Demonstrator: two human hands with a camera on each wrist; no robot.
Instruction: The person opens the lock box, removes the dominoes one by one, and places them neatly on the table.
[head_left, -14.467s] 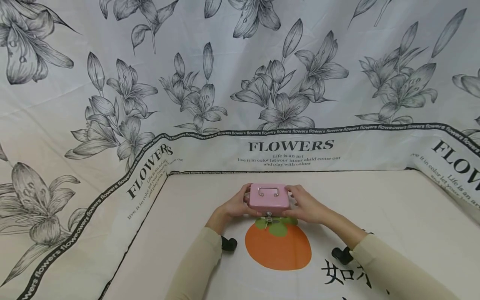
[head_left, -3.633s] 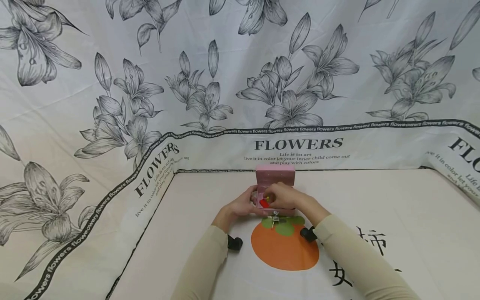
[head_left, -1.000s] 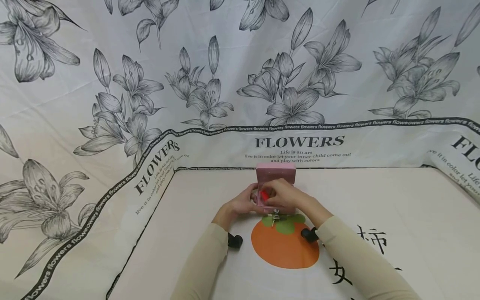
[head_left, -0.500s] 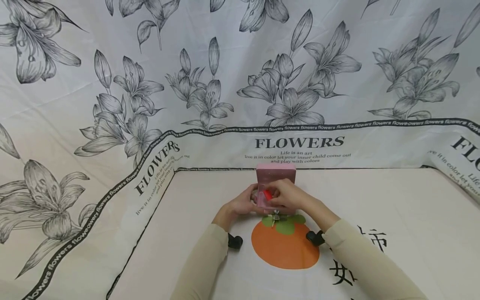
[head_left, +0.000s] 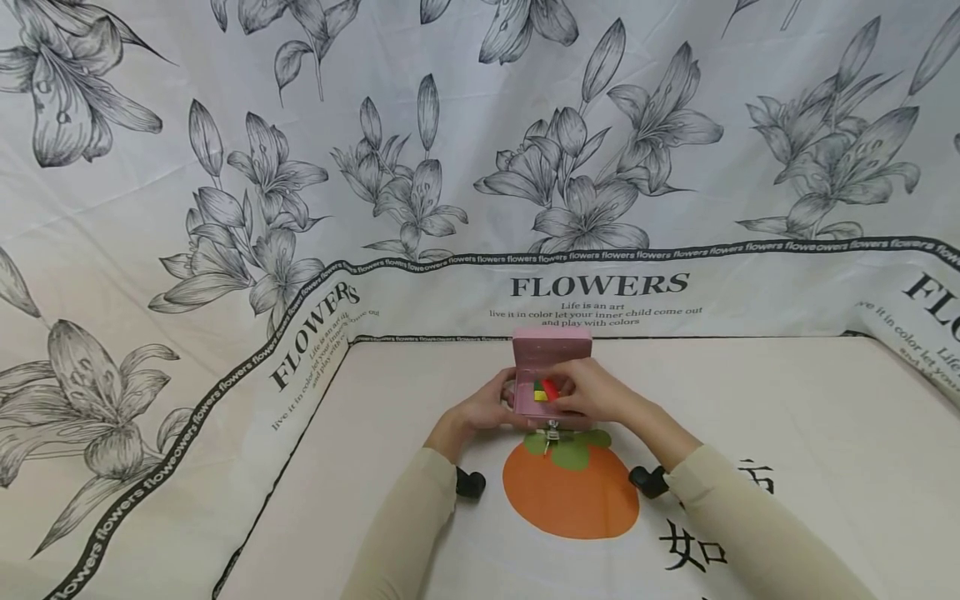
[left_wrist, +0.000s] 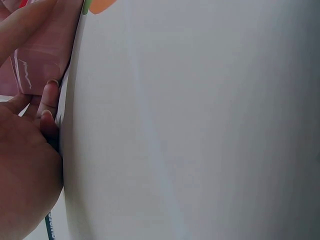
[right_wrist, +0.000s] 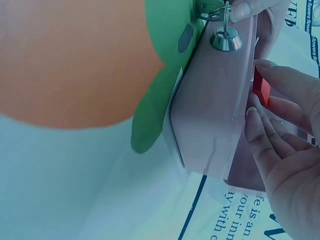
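"Flanking an orange print (head_left: 570, 496), two pale sleeves (head_left: 397, 525) lead to a pink box (right_wrist: 215, 110), its lock (right_wrist: 226, 42), key (right_wrist: 226, 21) in place, on the near side."

"Why that way round?"

"Probably so the lid (head_left: 552, 348), raised on the far side, leaves the inside within easy reach."

"And the left hand (head_left: 480, 410)?"

"Curled round the box's left end, gripping it, most likely to stop the box sliding."

"The right hand (head_left: 597, 396)?"

"Nearly closed, thumb and finger pinching a red block (head_left: 551, 390) at the box's opening (whether it touches the box cannot be told). Such a fingertip hold seems to suit so small a piece in tight quarters."

"Anything else inside?"

"A yellow block (head_left: 540, 397) and a green block (head_left: 537, 387) just left of the red one, the green farther back; whether they are joined is too small to tell."

"And beyond?"

"A floral cloth (head_left: 600, 308), hanging behind the lid."
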